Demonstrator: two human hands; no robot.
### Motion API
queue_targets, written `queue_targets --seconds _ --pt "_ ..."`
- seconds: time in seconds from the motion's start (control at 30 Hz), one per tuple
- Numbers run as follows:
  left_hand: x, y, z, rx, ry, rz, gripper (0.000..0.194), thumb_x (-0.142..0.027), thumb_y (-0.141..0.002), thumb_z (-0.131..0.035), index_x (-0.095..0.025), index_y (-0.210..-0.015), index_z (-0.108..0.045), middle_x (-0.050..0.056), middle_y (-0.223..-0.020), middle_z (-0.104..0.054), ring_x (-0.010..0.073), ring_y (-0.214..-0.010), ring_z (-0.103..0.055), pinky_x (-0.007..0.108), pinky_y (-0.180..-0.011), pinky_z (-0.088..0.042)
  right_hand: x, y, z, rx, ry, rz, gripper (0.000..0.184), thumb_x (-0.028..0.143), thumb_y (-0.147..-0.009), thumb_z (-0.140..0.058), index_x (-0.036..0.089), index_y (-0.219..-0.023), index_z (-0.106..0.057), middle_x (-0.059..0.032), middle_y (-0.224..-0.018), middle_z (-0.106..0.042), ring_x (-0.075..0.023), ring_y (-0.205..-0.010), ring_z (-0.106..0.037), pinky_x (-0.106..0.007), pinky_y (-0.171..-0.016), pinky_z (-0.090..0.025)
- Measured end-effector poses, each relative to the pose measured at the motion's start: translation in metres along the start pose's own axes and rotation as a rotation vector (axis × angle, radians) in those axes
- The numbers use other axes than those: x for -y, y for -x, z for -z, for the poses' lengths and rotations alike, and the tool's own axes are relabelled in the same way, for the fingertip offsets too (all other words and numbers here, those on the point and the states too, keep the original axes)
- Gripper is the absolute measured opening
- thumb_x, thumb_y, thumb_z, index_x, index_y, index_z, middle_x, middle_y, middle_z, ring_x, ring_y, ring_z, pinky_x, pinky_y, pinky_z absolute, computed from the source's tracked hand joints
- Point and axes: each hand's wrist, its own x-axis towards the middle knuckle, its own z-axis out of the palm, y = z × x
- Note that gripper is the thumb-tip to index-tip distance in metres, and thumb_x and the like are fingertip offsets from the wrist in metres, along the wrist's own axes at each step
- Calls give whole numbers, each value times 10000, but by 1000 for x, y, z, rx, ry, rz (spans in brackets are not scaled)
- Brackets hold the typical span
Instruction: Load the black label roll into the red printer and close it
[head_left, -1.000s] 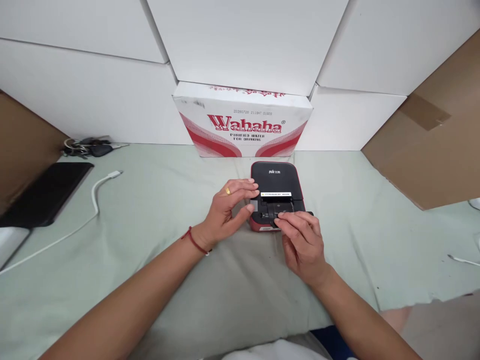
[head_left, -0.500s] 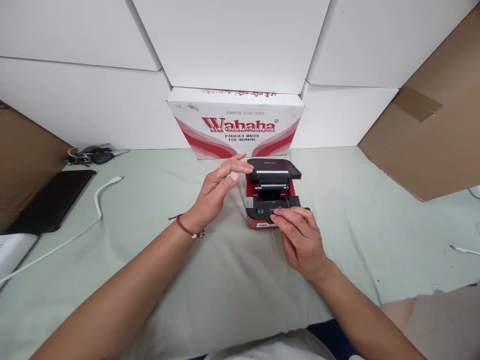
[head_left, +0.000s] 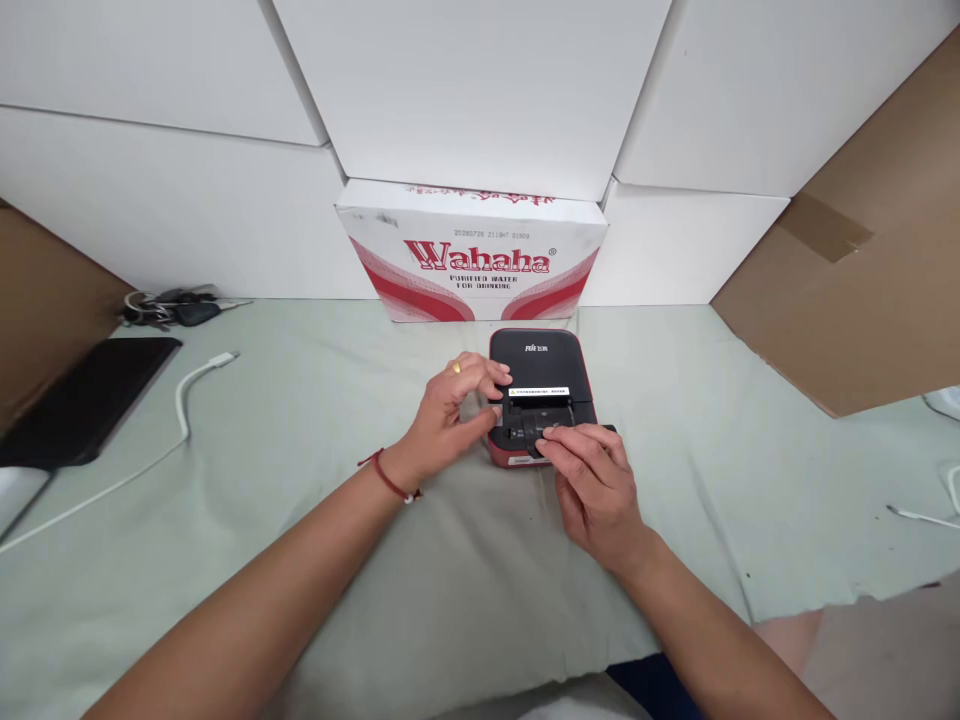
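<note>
Tall white panels (head_left: 472,90) with dark seams back the scene, above a table covered in pale green cloth (head_left: 450,600). Brown cardboard sheets stand at the sides, the right one (head_left: 862,290) bearing a taped strip. A white carton with red lettering and red curved bands (head_left: 480,268) leans against the panels. At the far left lies a flat, dark rectangular slab (head_left: 90,395).

The compact, round-cornered device with a black lid and red base (head_left: 541,365) sits on the table just in front of the carton. Its lid is down; with the inside covered, I cannot tell what it contains or whether the lid is latched. Both hands being on it suggests the handling is unfinished.

The left hand (head_left: 439,425) is loosely spread, its fingers and thumb at the device's left edge, gripping nothing. The right hand (head_left: 604,495) has its fingers bent over the black front panel (head_left: 519,434); whether they pinch something or merely press, I cannot tell.

Smaller still are a white cable (head_left: 184,400) trailing at left, a bunch of keys (head_left: 176,308) behind it, and a narrow white label (head_left: 538,391) on the lid's front edge.
</note>
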Motion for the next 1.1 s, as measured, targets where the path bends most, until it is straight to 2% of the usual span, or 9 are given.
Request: queue_targets --seconds 0.13,0.27,0.4,0.5,0.6,0.73,0.83,0.97,1.1 --pt "8 -4 -4 9 198 87 339 -488 -882 -847 -280 -1138 -770 113 -1417 -733 360 -1544 -567 609 -1348 -412 0 0 1 9 0 -10 606 -16 -1003 -571 258 -1537 -657 -94 -1302 -821 -259 -1157 -714 -441 -996 -645" --pt "17 4 -12 18 433 221 887 -454 -822 -876 -390 -1631 -517 58 -1851 -388 348 -1764 -283 598 -1463 -204 0 0 4 22 -8 -12 611 -15 -1002 -563 261 -1539 -658 -98 -1303 -820 -263 -1152 -720 -456 -983 -653" --pt "27 12 -23 26 591 354 1072 -444 -861 -805 -462 -1773 -243 21 -1908 -288 311 -1768 -309 571 -1432 -323 -1 0 3 33 0 -17 616 -8 -1008 -569 272 -1549 -660 -98 -1302 -819 -271 -1159 -725 -468 -974 -658" --pt "30 13 -29 38 635 403 1093 -457 -876 -777 -488 -1790 -177 3 -1929 -226 316 -1763 -321 558 -1366 -445 1 0 3 37 18 -24 630 -4 -1013 -581 293 -1563 -658 -91 -1293 -826 -271 -1156 -733 -468 -964 -658" --pt "29 12 -33 26 687 414 1117 -444 -852 -794 -476 -1790 -187 -2 -1939 -189 320 -1781 -269 545 -1361 -452 4 -8 14 79 3 -38 536 25 -1024 -610 278 -1486 -711 -100 -1297 -832 -273 -1145 -741 -474 -969 -652" --pt "33 10 -38 9 724 387 1069 -452 -837 -804 -408 -1766 -277 19 -1927 -239 332 -1778 -265 538 -1403 -382 -4 -46 43 277 -167 -227 230 230 -1109 -630 262 -1269 -794 -72 -1162 -865 -241 -1023 -795 -409 -906 -663" --pt "37 10 -41 8 695 357 1035 -482 -855 -791 -404 -1758 -291 30 -1898 -314 354 -1735 -345 558 -1380 -411 -21 -91 52 370 -123 -436 258 361 -1137 -592 252 -1231 -806 -49 -1080 -875 -204 -869 -804 -341 -804 -645" --pt "39 10 -43 13 698 371 1014 -434 -863 -762 -391 -1759 -288 54 -1842 -416 366 -1671 -439 586 -1358 -427 -45 -144 22 774 176 -424 244 235 -1053 -643 243 -1211 -829 -57 -1145 -878 -234 -944 -800 -344 -832 -594" --pt "36 7 -43 0 719 400 1021 -385 -822 -763 -367 -1741 -318 71 -1764 -514 369 -1639 -476 596 -1379 -384 -50 -164 -22 1127 496 -352 293 149 -933 -766 214 -1208 -847 -142 -1167 -871 -324 -1009 -805 -368 -772 -556"
